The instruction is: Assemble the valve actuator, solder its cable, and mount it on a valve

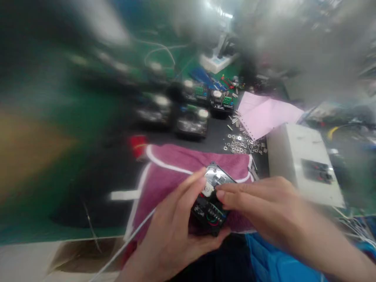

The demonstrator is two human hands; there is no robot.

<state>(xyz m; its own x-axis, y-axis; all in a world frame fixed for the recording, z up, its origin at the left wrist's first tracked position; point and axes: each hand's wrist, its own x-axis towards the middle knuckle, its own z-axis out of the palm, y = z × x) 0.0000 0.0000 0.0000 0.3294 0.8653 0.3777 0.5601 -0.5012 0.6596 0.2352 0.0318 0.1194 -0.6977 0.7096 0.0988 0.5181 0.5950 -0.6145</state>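
A small black electronic module (210, 213) with a metal plate, a white round part and thin coloured wires sits tilted in my left hand (173, 223). The left thumb goes under its near edge, and the fingers lie along its left side. My right hand (258, 199) reaches in from the right, thumb and forefinger pinched together against the module's upper face. Whatever those fingertips hold, if anything, is hidden. Beneath both hands lies a purple cloth (164, 176) with white edging.
Several similar modules (192, 121) stand behind the cloth on a black mat. Loose nuts and washers (239, 145) lie beside pink paper (267, 111). A pale box (302, 160) stands at the right, a white cable (126, 244) at the left, a red item (138, 145) by the cloth's corner.
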